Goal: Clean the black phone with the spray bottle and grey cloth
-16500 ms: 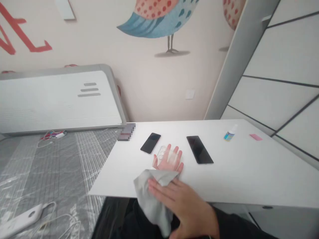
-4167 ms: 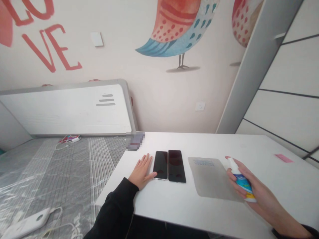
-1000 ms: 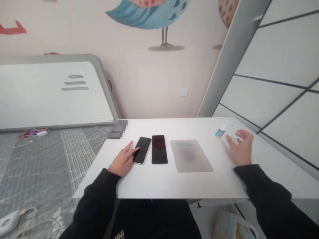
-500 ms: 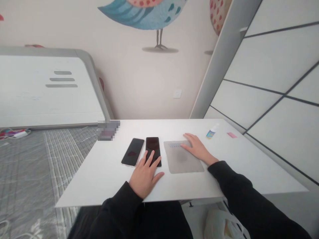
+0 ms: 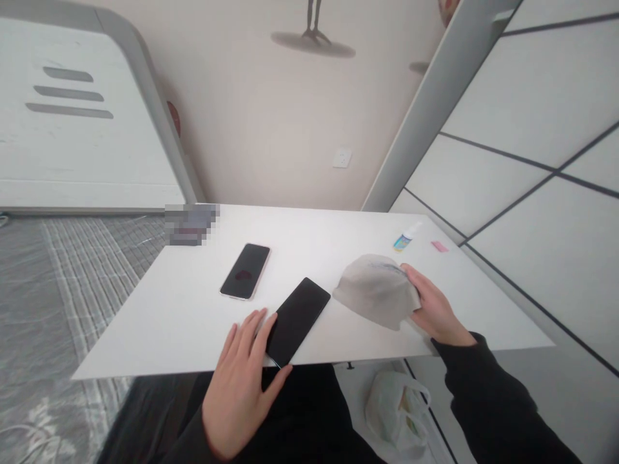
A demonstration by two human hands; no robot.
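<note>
Near the front edge of the white table (image 5: pixel 184 335), my left hand (image 5: pixel 242 380) has its thumb and fingers at the lower end of a black phone (image 5: pixel 300 319), which lies slanted. A second dark phone with a light rim (image 5: pixel 245 270) lies flat to the left of it. My right hand (image 5: pixel 435 303) pinches the right side of a grey cloth (image 5: pixel 377 290), which is bunched and lifted off the table at that side.
A small bottle with a blue and yellow label (image 5: pixel 403 241) lies at the back right beside a pink slip (image 5: pixel 440 246). A blurred item (image 5: pixel 192 224) sits at the back left corner. Below the table is a white plastic bag (image 5: pixel 396 409).
My right hand has picked up the cloth, which lay flat before. The black phone has turned and moved towards the front edge with my left hand. The view has tilted downward.
</note>
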